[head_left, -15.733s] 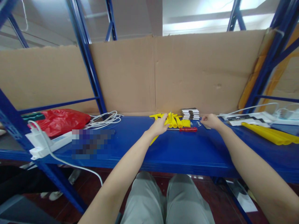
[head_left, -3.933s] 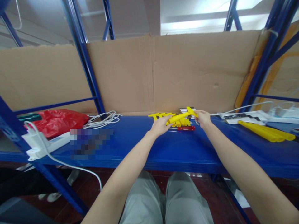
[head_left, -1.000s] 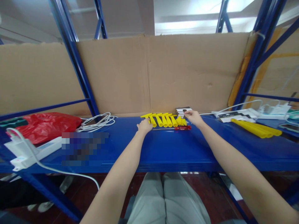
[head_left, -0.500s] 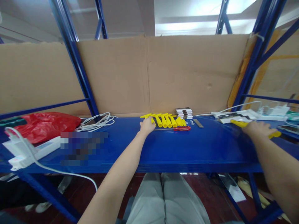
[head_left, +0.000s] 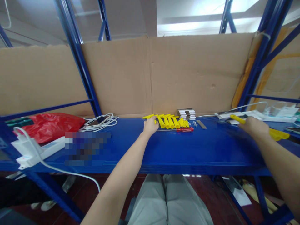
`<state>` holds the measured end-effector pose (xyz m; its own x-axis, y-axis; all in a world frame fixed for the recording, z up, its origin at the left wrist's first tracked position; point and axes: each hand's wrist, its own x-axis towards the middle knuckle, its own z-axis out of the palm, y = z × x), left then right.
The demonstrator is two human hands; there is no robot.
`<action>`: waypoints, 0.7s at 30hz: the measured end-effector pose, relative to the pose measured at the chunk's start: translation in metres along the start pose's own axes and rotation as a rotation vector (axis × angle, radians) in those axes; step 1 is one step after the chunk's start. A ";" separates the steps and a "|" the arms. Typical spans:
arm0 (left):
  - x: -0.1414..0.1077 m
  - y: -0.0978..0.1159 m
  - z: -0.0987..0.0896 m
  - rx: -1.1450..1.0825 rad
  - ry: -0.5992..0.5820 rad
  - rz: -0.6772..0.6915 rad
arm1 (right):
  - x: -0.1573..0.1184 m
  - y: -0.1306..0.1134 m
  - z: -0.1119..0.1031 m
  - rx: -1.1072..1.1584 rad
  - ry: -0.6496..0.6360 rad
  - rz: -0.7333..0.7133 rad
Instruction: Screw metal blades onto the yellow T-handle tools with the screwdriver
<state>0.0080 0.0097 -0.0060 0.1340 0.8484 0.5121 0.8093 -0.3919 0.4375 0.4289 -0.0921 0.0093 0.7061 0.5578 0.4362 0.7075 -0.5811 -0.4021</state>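
A row of yellow T-shaped plastic pieces with tubular stems lies on the blue table towards the back. At its left end my left hand is closed around one of these pieces, mostly hidden by the fingers. Far to the right, my right hand grips yellow plastic pieces that stick out on both sides of the palm. Just in front of the row is a screwdriver with a red handle. Small yellow wedge-like pieces sit at the row's right end, near tiny metal parts.
Folded printed papers are stacked behind the row, and a flat metal strip lies to their right. Left are a red plastic bag, coiled white cable and a power strip. Cardboard walls the back.
The fingers of my right hand have closed more tightly around the yellow pieces. My left hand stays at the row's left end. The whole view has shifted slightly.
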 end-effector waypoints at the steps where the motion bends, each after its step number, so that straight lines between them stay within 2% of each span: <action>1: 0.001 -0.001 0.001 -0.040 0.036 0.008 | -0.005 -0.011 -0.006 -0.037 -0.046 0.034; 3: 0.003 -0.002 0.003 -0.138 0.132 0.023 | -0.015 -0.037 -0.018 -0.019 -0.027 0.038; 6: 0.006 -0.002 0.004 -0.285 0.238 0.009 | -0.030 -0.081 -0.029 0.095 0.065 -0.056; 11: 0.008 -0.001 0.003 -0.394 0.197 -0.045 | -0.057 -0.153 -0.030 0.331 0.147 -0.264; 13: 0.007 0.000 0.003 -0.421 0.186 -0.044 | -0.071 -0.177 -0.024 0.406 0.112 -0.351; 16: 0.008 0.000 0.004 -0.495 0.196 -0.066 | -0.095 -0.203 -0.010 0.438 -0.046 -0.469; 19: 0.010 0.001 0.004 -0.586 0.179 -0.104 | -0.120 -0.213 0.004 0.375 -0.147 -0.567; 21: 0.011 0.002 0.003 -0.625 0.126 -0.108 | -0.133 -0.213 0.010 0.323 -0.210 -0.619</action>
<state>0.0127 0.0196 -0.0018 -0.0287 0.8613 0.5073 0.3238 -0.4721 0.8199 0.1841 -0.0366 0.0288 0.1415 0.8486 0.5098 0.9295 0.0632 -0.3632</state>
